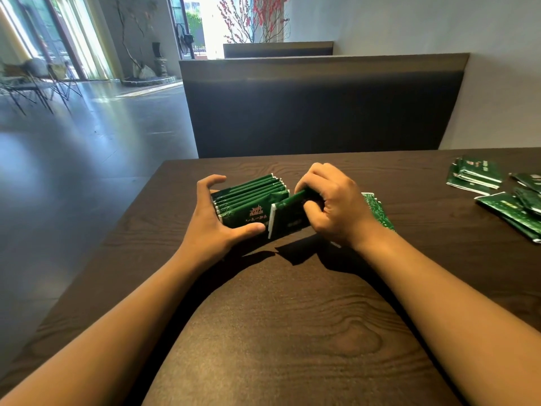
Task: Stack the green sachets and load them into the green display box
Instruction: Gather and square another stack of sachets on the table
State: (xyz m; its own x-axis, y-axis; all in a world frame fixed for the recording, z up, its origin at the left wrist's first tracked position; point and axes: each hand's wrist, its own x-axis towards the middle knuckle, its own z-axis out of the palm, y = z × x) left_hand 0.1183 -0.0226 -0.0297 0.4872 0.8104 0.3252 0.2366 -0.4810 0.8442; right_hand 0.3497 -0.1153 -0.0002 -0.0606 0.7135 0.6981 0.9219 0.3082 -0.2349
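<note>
Sachet stack [248,197]: standing on edge in a row at mid-table, the front sachet's printed face toward the camera.
Single sachet [288,219]: being held against the stack's right end, tilted, white seam leftward.
Right hand [333,206]: fingers curling round the single sachet, gripping it.
Left hand [213,221]: bracing the stack's left side, thumb on the front face, fingers arching over the far side.
Green display box [377,210]: lying behind the right hand, mostly hidden.
Loose sachets [503,191]: lying scattered at the table's far right.
Table [278,332]: dark woodgrain.
</note>
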